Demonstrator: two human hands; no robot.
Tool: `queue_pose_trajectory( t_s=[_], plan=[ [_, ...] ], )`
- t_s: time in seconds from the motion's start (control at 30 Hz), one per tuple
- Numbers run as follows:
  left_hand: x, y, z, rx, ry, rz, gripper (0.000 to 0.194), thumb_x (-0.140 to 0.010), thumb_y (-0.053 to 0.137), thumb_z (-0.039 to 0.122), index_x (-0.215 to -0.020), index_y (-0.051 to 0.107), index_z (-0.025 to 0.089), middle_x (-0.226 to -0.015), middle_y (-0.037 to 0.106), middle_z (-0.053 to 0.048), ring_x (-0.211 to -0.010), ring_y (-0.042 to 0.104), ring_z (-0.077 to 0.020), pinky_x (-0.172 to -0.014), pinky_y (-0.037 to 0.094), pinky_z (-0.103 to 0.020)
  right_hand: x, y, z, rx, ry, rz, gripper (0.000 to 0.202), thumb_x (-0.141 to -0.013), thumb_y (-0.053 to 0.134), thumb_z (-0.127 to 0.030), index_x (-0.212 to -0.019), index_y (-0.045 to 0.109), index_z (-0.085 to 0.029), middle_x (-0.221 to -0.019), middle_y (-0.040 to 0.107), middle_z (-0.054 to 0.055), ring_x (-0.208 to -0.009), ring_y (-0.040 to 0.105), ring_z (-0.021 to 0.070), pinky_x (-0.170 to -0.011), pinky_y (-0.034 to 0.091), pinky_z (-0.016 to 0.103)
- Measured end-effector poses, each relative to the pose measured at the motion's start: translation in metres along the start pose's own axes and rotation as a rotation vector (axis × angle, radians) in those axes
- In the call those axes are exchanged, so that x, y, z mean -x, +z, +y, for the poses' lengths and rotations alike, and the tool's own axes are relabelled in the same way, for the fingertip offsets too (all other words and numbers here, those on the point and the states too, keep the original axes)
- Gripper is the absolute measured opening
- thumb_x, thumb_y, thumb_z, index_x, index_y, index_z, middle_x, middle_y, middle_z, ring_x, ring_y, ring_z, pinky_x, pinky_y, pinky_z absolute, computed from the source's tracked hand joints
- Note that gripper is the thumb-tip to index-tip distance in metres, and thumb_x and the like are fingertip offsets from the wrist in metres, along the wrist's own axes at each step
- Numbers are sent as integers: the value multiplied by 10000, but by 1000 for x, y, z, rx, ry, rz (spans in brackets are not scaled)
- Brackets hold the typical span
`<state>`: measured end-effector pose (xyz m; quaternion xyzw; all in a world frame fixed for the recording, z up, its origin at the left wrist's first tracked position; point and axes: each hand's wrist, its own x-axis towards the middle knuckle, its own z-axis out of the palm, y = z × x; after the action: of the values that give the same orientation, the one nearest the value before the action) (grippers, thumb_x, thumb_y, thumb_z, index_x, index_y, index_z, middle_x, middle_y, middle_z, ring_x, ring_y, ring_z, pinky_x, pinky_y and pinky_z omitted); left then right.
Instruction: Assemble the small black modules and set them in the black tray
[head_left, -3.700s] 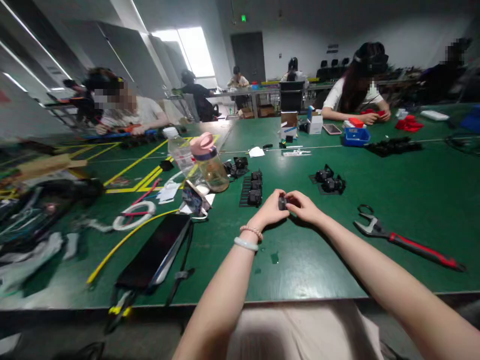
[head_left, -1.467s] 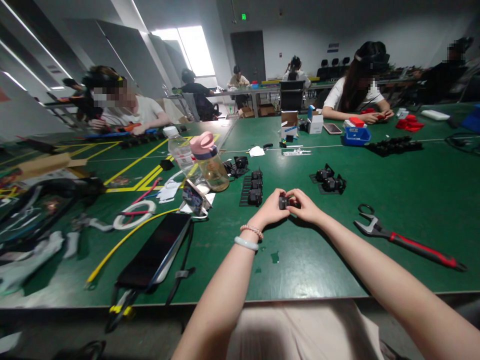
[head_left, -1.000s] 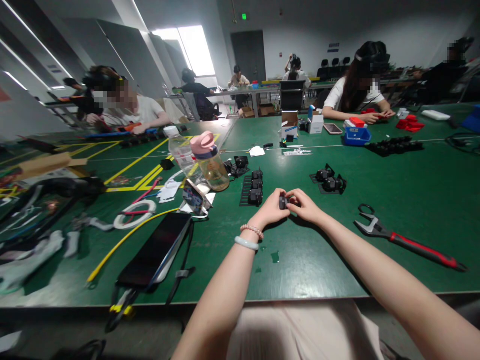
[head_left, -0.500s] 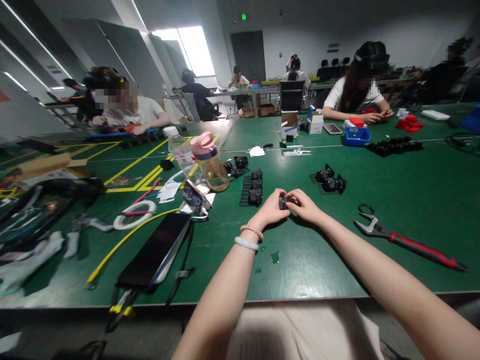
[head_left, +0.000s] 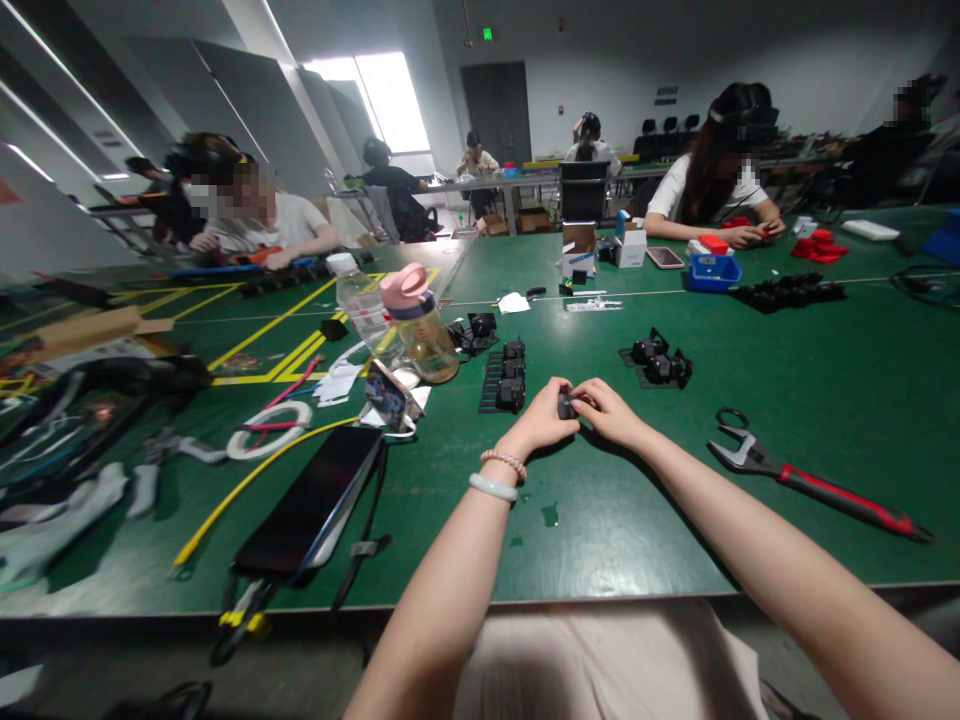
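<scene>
Both hands meet at frame centre, just above the green counter. Left hand and right hand are each curled shut round a small black part, pinched btwn the fingertips. Rack of similar black parts sits just upper left of the hands; more parts upper right. Wrench w/ red handle lies at right, well apart. Pink-lidded bottle stands left of centre.

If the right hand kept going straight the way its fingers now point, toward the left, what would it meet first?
The right hand already meets the small black part, pinched between it and the left hand. Further along that line would likely be the black slotted tray, though depth is hard to judge.
</scene>
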<state>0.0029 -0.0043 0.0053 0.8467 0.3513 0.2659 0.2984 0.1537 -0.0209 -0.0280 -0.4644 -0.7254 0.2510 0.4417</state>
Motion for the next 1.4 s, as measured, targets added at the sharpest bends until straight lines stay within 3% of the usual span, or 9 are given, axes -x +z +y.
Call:
queue_pose_trajectory(
  t_s=[0.37, 0.63, 1.4],
  plan=[
    [0, 0, 0, -2, -2, -1, 434, -561, 521, 143, -970, 376, 142, -888, 451, -23, -799, 442, -134, -714, 377, -261, 0, 1, 4, -13, 0, 11, 196, -730, 459, -286, -891, 507, -184, -858, 469, 33, -795, 461, 134, -733, 395, 313],
    [1, 2, -3, 46, 5, 12, 446, -563, 545, 160, -975, 376, 136, -871, 466, -23, -773, 448, -128, -686, 376, -253, 2, 0, 1, -101, -29, -37, 321, -639, 527, -189, -953, 462, -198, -936, 431, 38, -754, 472, 128, -685, 418, 305],
    [1, 2, -3, 64, 8, 23, 459, -551, 562, 152, -973, 383, 129, -873, 467, -27, -776, 448, -125, -693, 372, -252, 3, -1, -2, -76, -44, -58, 367, -598, 480, -103, -952, 458, -201, -931, 405, 34, -797, 449, 135, -703, 412, 301]
  ],
)
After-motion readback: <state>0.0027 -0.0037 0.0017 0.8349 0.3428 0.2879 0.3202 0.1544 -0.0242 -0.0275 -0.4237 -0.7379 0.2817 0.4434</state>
